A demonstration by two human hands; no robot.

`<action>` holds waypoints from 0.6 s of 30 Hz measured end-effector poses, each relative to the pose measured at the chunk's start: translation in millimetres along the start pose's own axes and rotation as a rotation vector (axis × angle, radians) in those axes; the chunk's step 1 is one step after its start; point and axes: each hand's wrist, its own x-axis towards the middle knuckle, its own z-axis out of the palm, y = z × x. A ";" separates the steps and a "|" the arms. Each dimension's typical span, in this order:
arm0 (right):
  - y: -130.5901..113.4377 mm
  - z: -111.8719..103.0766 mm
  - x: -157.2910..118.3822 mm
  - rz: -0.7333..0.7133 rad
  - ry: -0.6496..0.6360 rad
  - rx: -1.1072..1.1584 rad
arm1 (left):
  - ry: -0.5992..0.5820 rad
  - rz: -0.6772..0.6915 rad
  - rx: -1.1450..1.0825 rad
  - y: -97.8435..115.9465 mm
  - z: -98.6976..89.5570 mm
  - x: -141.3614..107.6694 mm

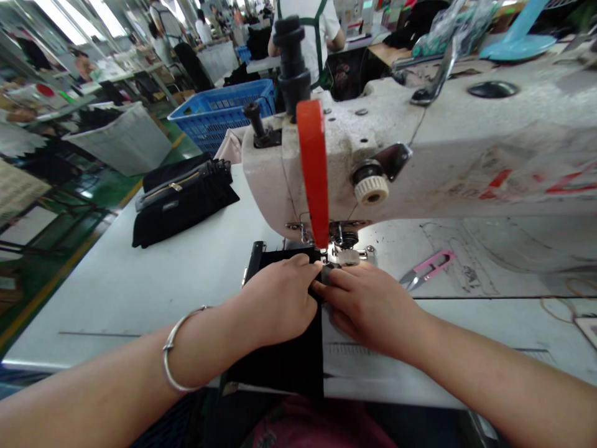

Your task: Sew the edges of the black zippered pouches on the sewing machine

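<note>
A black fabric piece point(289, 364) lies on the sewing table, its far end under the presser foot area of a white sewing machine point(420, 162). My left hand point(284, 295) presses on the fabric just left of the needle, fingers bent together. Across from it, my right hand point(368, 305) pinches the fabric's right edge close to the presser foot, its fingertips nearly meeting those of the left. A dark strip with a metal zipper end shows at the fabric's far left corner. The needle point itself is hidden behind the red guard point(313, 174) and fingers.
Pink-handled thread snips point(429, 269) lie right of the needle. A stack of black zippered pieces point(181, 199) rests on the table's far left. Behind the machine stand a blue crate point(224, 112) and a person in a white shirt. A grey bin point(121, 140) is on the floor.
</note>
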 end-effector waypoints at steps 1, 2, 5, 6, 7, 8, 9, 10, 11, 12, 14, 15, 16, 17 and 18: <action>0.9 0.3 0.4 0.000 -0.001 -0.003 | 0.012 0.002 -0.002 0.2 2.7 0.1; 1.8 0.4 0.8 0.003 -0.001 -0.008 | 0.025 0.005 -0.005 -0.3 5.1 0.1; 2.6 -2.7 -0.5 0.016 0.006 -0.017 | 0.070 0.016 -0.004 -1.0 9.4 -5.0; 0.8 -5.0 -2.6 0.017 0.009 -0.010 | 0.085 0.028 0.000 0.3 10.2 -10.0; -2.6 -7.5 -5.8 0.013 0.009 0.003 | 0.095 0.047 0.001 2.5 11.0 -17.0; -7.6 -10.1 -10.1 0.002 0.005 0.022 | 0.102 0.075 0.001 5.5 12.2 -26.0; -14.2 -12.1 -15.3 -0.011 -0.002 0.050 | 0.106 0.106 0.002 9.2 14.0 -36.4; -22.0 -13.1 -21.3 -0.022 -0.008 0.084 | 0.114 0.141 0.007 13.1 16.6 -47.7; -30.5 -12.9 -27.6 -0.030 -0.007 0.119 | 0.127 0.178 0.021 16.8 20.0 -58.9; -39.2 -11.2 -33.8 -0.031 0.003 0.148 | 0.139 0.219 0.047 20.0 24.3 -69.3; -55.3 -3.8 -45.2 -0.014 0.078 0.173 | 0.187 0.303 0.097 23.5 34.5 -85.9; -62.1 1.3 -49.9 -0.001 0.133 0.173 | 0.219 0.337 0.101 23.9 39.9 -91.7; -67.8 6.6 -54.0 0.011 0.189 0.173 | 0.263 0.355 0.082 23.4 45.2 -95.9; -72.5 11.7 -57.4 0.024 0.243 0.178 | 0.311 0.347 0.037 22.4 50.0 -98.7; -76.3 16.1 -60.2 0.039 0.292 0.189 | 0.357 0.318 -0.029 21.1 54.2 -100.6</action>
